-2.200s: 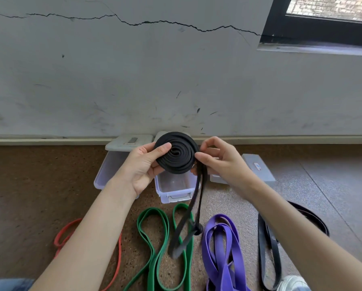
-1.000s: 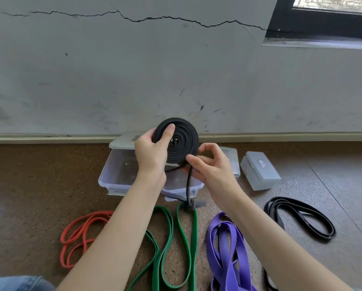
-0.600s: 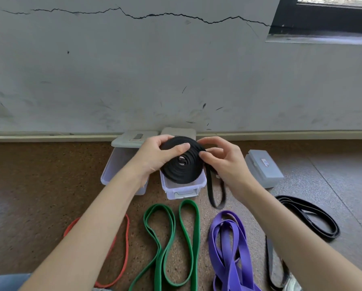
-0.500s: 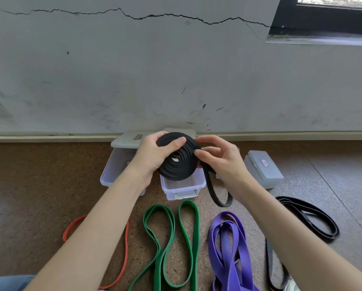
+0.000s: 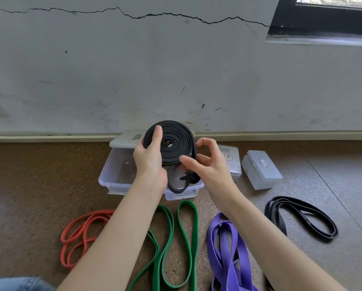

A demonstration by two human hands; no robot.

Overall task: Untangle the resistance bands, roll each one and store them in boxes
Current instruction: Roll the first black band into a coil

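My left hand (image 5: pixel 149 161) grips a black resistance band (image 5: pixel 176 143) wound into a flat spiral, thumb across its face, held upright above the boxes. My right hand (image 5: pixel 207 164) curls its fingers round the coil's right edge, thumb on the lower rim. A short loose loop of the band hangs under the coil. Two open clear boxes (image 5: pixel 111 175) stand on the floor behind my hands. On the floor in front lie a red band (image 5: pixel 79 234), a green band (image 5: pixel 188 238), a purple band (image 5: pixel 226 248) and another black band (image 5: pixel 301 219).
A closed clear box with a label (image 5: pixel 262 173) sits to the right, and a lid (image 5: pixel 231 158) lies beside the open boxes. Another lid (image 5: pixel 125 140) leans at the skirting of the cracked grey wall. The floor is brown speckled cork.
The long hanging tail of the black band has been wound onto the coil; only a short loop is left. The coil turned upright, facing me, and my right hand shifted to its lower right.
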